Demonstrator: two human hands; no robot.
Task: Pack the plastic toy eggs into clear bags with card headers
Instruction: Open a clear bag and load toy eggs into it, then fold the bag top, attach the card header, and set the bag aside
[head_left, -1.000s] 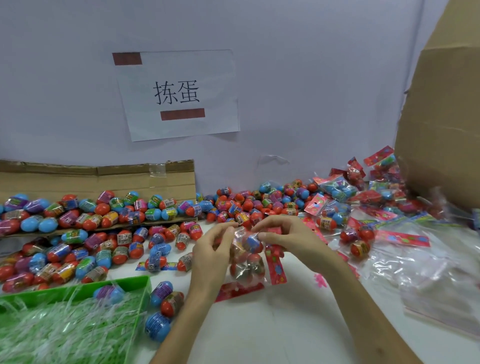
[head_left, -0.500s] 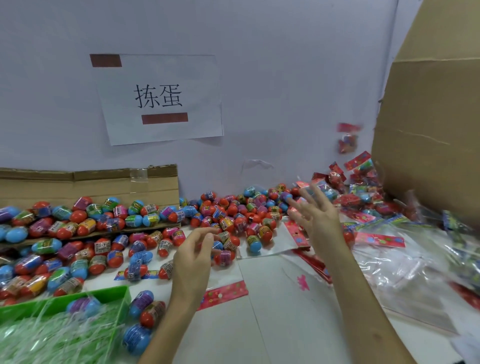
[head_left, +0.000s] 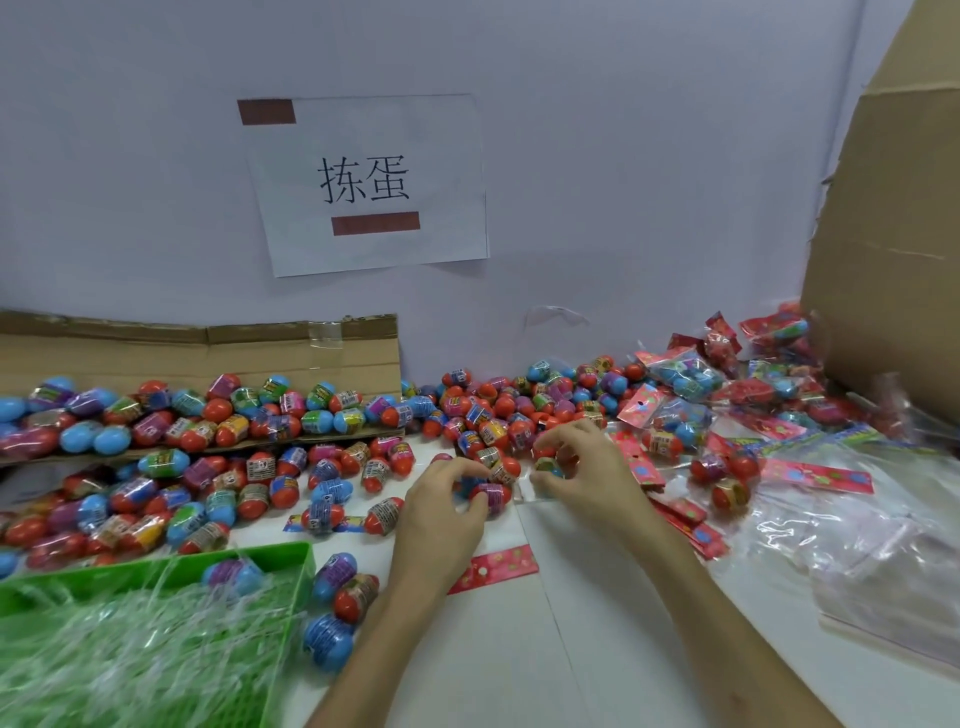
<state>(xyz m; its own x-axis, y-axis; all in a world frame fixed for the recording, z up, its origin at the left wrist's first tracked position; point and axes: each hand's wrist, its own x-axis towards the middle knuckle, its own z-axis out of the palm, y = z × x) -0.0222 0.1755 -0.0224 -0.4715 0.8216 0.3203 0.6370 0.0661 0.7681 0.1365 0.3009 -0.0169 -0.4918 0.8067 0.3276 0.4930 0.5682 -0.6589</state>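
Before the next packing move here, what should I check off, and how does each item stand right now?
1. Left hand holds an egg: ok, it grips the purple egg.
2. Right hand holds an egg: ok, it pinches another egg.
3. Open bag ready in a hand: cannot tell.
4. Card header within reach: ok, it lies on the table between the forearms.
5. Spare clear bags nearby: ok, heaped to the right.
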